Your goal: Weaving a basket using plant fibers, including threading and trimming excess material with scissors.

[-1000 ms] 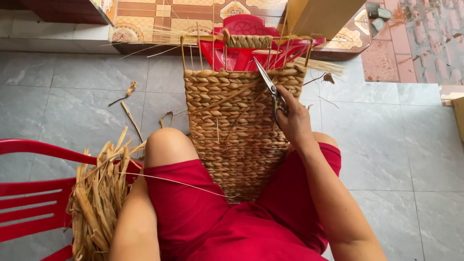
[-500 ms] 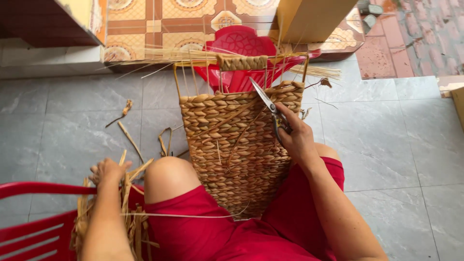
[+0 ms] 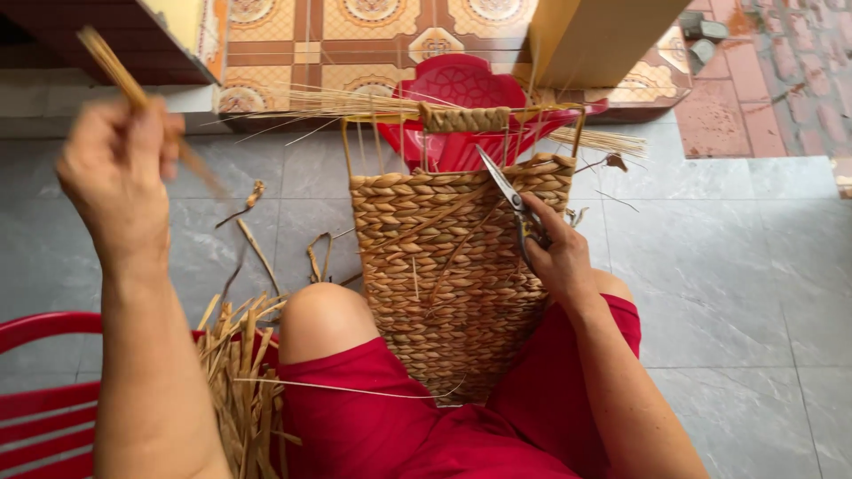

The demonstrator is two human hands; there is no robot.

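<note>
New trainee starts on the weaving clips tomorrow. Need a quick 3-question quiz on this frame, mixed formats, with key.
1. Multiple choice: what does the right hand hold? A) a knife B) scissors C) a hammer
2. True or false: the left hand is raised and grips a dried straw strand.
3. Fill in: the woven basket rests between the person's ____, with a bundle of straw on the red chair beside the left one.

Key: 1 B. 2 true. 3 knees.
</note>
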